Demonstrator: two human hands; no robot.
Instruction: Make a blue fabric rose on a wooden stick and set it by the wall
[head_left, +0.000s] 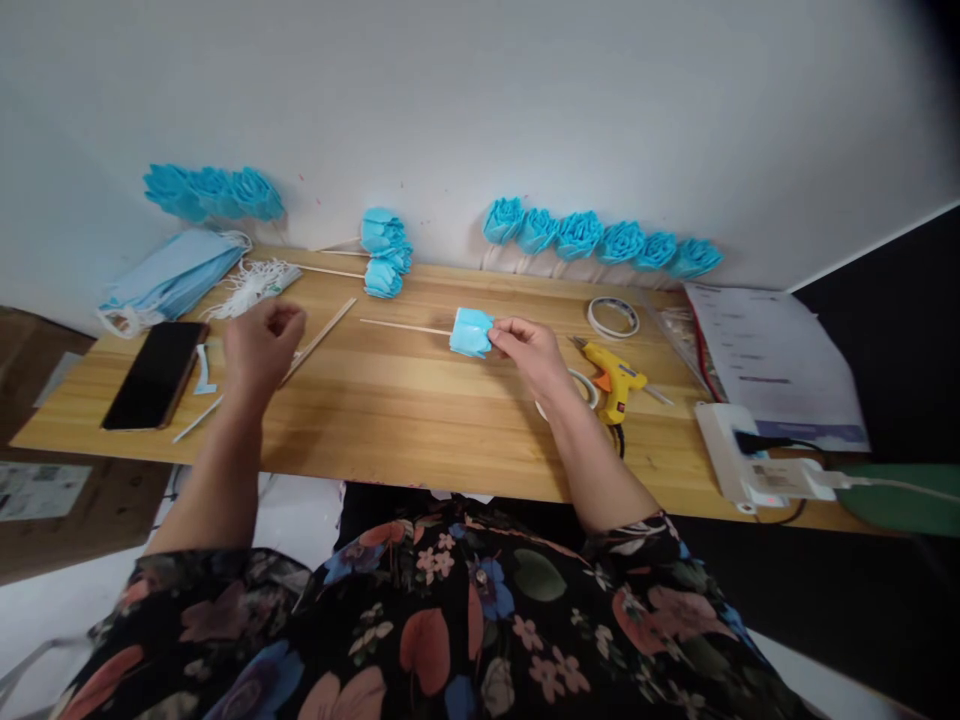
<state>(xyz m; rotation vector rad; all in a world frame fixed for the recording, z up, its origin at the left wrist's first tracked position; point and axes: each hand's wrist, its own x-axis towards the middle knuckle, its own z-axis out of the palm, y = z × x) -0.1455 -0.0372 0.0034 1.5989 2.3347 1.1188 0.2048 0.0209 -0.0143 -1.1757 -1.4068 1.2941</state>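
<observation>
My right hand [529,352] pinches the petal edge of a blue flower [470,333] above the middle of the table; its thin wooden stick [405,326] points left. My left hand [264,340] is curled over the left side of the table. What its fingers hold, if anything, is hidden. Close beside that hand are thin wooden sticks [322,340] and a bundle of white elastic loops [255,285]. Two or so finished-looking blue flowers [384,278] on sticks lie farther back, near the wall.
Blue flowers [579,236] line the wall at right, more [214,192] at left. Face masks [176,275] and a phone [155,375] lie left. A yellow glue gun [615,380], tape roll [613,318], papers [780,360] and a power strip [727,455] are at right.
</observation>
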